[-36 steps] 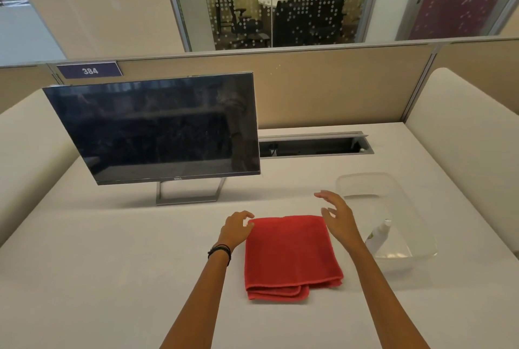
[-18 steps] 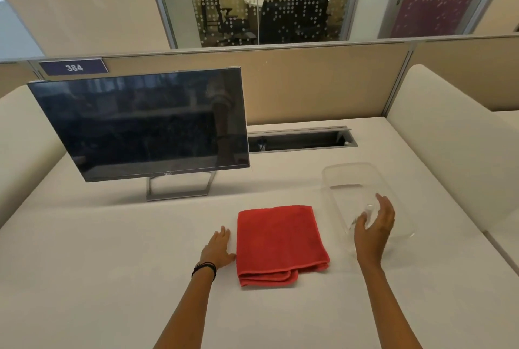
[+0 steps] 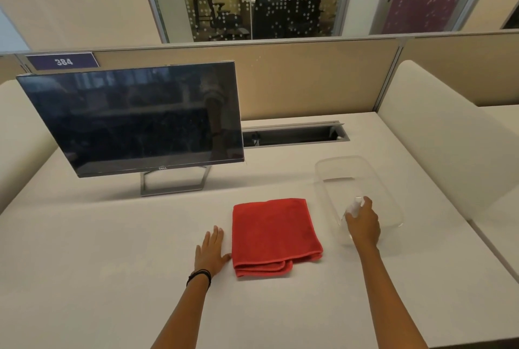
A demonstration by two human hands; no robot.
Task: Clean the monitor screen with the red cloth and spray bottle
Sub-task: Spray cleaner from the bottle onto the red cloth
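The right hand (image 3: 363,226), right of centre, reaches into the clear tray (image 3: 390,194), its grip curled round the bottle (image 3: 354,206), which the hand mostly hides. The left hand (image 3: 210,250) lies flat and open on the tabletop (image 3: 112,236), just beside the cloth (image 3: 275,233) at centre. The monitor (image 3: 134,121) stands upper left.

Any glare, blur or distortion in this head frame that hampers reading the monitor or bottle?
Head view: soft even light, faint shadows; the monitor mirrors the room without harsh glare; the wide lens splays the window frames; the bottle is pale, blurred inside the clear tray, half hidden by the right hand.
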